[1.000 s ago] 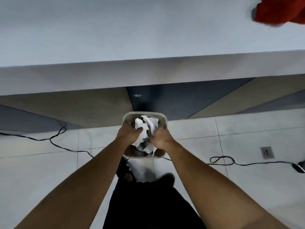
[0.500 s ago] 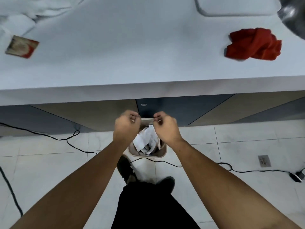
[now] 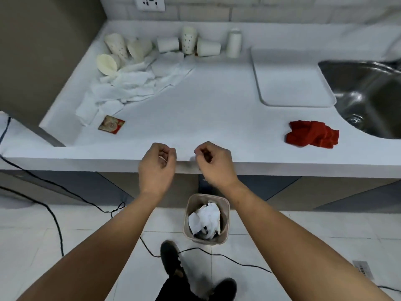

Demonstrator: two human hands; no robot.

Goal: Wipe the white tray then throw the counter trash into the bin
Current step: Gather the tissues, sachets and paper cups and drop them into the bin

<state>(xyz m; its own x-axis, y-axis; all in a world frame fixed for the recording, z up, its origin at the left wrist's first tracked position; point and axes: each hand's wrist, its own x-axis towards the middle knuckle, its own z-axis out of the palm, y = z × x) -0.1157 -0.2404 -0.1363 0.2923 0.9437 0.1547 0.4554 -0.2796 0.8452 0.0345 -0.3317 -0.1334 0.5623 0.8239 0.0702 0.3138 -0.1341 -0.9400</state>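
The flat white rectangular tray (image 3: 293, 83) is seen lying on the pale counter (image 3: 206, 116), just beside the steel sink (image 3: 368, 94). Whether it is wiped cannot be told. A crumpled red cloth (image 3: 311, 137) is laid near the counter's front edge, apart from the tray.

The trash step is judged to be in hand. Crumpled white paper (image 3: 206, 218) is seen in the small beige bin (image 3: 187, 213) on the floor below the counter edge. A heap of white paper towels (image 3: 130, 88), several tipped paper cups (image 3: 115, 46) and 1 red-and-gold packet (image 3: 111, 124) are left at the counter's far left.

The 2 hands are held over the front edge. The fingers of the left hand (image 3: 157, 168) and the right hand (image 3: 213, 164) are loosely curled, and nothing is visibly grasped.

A reach to the left pile is called for next, with a wide gathering grip so that the light sheets are not dropped.
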